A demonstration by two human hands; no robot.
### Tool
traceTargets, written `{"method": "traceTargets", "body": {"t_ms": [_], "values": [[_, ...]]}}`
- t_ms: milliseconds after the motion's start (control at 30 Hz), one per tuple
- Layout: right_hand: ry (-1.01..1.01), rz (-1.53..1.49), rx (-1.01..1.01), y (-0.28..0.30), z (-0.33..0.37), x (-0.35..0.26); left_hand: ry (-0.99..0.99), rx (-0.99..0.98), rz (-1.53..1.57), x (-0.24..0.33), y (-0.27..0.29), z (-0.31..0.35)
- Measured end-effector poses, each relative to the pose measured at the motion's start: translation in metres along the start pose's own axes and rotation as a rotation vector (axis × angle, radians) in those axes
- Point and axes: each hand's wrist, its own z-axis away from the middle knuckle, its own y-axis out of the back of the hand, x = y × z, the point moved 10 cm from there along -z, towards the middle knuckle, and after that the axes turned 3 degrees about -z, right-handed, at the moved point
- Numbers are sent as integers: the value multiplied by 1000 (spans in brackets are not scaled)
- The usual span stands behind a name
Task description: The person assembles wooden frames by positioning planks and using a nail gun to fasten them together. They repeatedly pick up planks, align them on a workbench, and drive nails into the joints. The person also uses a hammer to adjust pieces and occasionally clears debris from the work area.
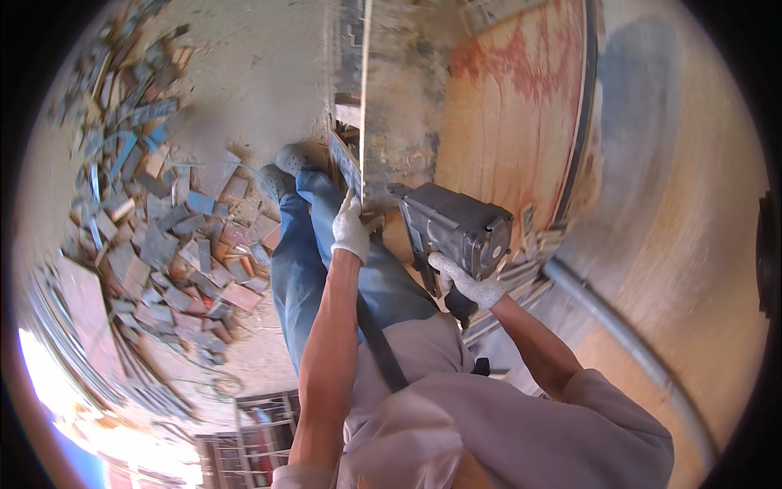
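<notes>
My right hand [471, 282], in a pale knit work glove, is closed round the handle of a dark grey and black nail gun [452, 220]. The tool's narrow nose points up and left, toward the workbench. Further left, my gloved left hand [350, 231] reaches forward with its fingers at the near end of a narrow dark board [345, 161]. That board lies along the side of the bench top [399, 114], just under a long pale edge strip. Part of the finger grip is too small to make out clearly.
Scrap wood offcuts [187, 261] lie heaped across the floor at left. A reddish-stained plywood sheet [513, 106] covers the right of the bench. A grey pipe [611, 314] runs at lower right. A wire rack [252, 444] stands at lower left, near thin stacked strips [77, 350].
</notes>
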Motion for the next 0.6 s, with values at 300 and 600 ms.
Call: {"method": "traceTargets", "body": {"t_ms": [300,600], "values": [[457,-245,375,-46,-66,-47,-79,-198,-122,101,-48,-83],[549,-406,196,-76,-89,-1,-21,-231,-108,82,-54,-68]]}}
